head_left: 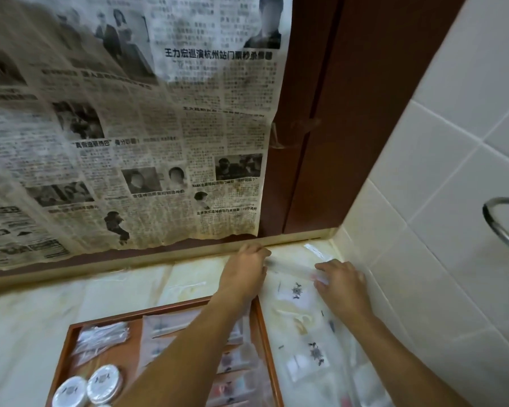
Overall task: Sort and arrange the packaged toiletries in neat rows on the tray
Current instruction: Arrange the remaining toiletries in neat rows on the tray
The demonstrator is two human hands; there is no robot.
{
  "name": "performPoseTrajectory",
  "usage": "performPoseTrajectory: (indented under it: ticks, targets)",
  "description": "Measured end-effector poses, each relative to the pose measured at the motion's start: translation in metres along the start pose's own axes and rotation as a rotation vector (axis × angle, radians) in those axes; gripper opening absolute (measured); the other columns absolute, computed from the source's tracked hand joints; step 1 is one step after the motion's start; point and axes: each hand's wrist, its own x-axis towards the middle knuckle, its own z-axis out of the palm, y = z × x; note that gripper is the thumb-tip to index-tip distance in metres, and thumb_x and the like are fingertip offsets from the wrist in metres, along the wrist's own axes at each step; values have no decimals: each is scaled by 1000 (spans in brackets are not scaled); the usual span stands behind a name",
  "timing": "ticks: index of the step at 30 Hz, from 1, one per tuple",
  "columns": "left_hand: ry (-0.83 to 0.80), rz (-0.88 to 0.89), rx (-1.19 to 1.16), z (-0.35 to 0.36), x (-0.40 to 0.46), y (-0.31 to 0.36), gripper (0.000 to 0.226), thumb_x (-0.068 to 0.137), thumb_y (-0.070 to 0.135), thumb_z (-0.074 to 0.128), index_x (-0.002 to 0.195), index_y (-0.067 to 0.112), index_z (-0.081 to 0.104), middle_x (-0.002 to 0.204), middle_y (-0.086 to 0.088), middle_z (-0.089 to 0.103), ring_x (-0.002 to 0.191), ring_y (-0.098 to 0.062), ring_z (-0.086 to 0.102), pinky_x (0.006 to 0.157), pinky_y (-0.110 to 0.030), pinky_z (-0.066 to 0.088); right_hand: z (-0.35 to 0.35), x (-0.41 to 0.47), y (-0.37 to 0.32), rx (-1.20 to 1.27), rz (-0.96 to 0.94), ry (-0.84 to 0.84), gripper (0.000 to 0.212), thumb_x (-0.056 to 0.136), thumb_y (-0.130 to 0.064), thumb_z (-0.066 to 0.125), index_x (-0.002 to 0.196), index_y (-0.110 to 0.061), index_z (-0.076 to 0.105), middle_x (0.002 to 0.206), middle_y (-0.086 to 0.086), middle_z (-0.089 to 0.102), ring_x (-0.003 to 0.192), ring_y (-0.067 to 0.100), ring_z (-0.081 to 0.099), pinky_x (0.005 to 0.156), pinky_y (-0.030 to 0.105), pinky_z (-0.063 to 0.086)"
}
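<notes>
A brown wooden tray (265, 342) lies on the marble counter at the bottom centre. It holds clear plastic packets (103, 336), more packets with coloured contents (235, 377) and two round white lidded tins (105, 383). Right of the tray, loose clear toiletry packets (299, 292) with a dark emblem lie along the counter. My left hand (246, 271) and my right hand (341, 282) both reach to the back corner and pinch the two ends of a long clear packet (288, 267). My left forearm hides part of the tray.
A newspaper sheet (130, 127) hangs over a dark brown frame (335, 113) behind the counter. A white tiled wall (453, 201) stands close on the right, with a chrome rail (500, 224) jutting from it. The cream marble counter (27, 318) extends to the left.
</notes>
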Motion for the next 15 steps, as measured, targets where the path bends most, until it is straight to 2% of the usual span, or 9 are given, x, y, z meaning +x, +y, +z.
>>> performPoseTrajectory:
  ticks: [4, 7, 11, 13, 15]
  targets:
    - [-113, -6, 109, 12, 13, -2, 42, 93, 12, 49, 134, 21, 54, 139, 2, 50, 131, -19, 39, 100, -34, 40, 7, 4, 7, -34, -39, 4, 22, 87, -22, 62, 105, -33, 69, 109, -11, 65, 103, 18, 57, 82, 34, 37]
    - [-132, -1, 134, 17, 18, -3, 42, 92, 9, 48, 132, 22, 54, 138, 2, 50, 131, -19, 39, 100, -34, 38, 8, 9, 10, -5, -70, 20, 24, 86, -15, 61, 96, -34, 71, 100, -11, 66, 96, 19, 59, 78, 34, 35]
    - [-65, 23, 132, 18, 25, -1, 38, 94, 12, 47, 128, 26, 56, 135, 6, 52, 129, -16, 40, 98, -31, 36, 2, 17, 14, 63, -74, 32, 23, 86, -17, 59, 98, -33, 72, 97, -12, 68, 97, 18, 60, 82, 34, 37]
    - [-12, 33, 108, 13, 25, 1, 31, 94, 17, 49, 122, 28, 60, 128, 9, 57, 125, -14, 43, 94, -30, 36, -3, 19, 16, 176, -88, 46, 22, 82, -17, 58, 89, -32, 72, 88, -14, 70, 90, 16, 63, 82, 35, 45]
    - [38, 36, 66, 10, 20, 0, 22, 94, 25, 52, 113, 28, 63, 119, 13, 61, 118, -12, 44, 90, -28, 37, -12, 18, 17, 309, -95, 22, 21, 82, -15, 58, 83, -30, 72, 82, -17, 70, 83, 8, 64, 81, 31, 50]
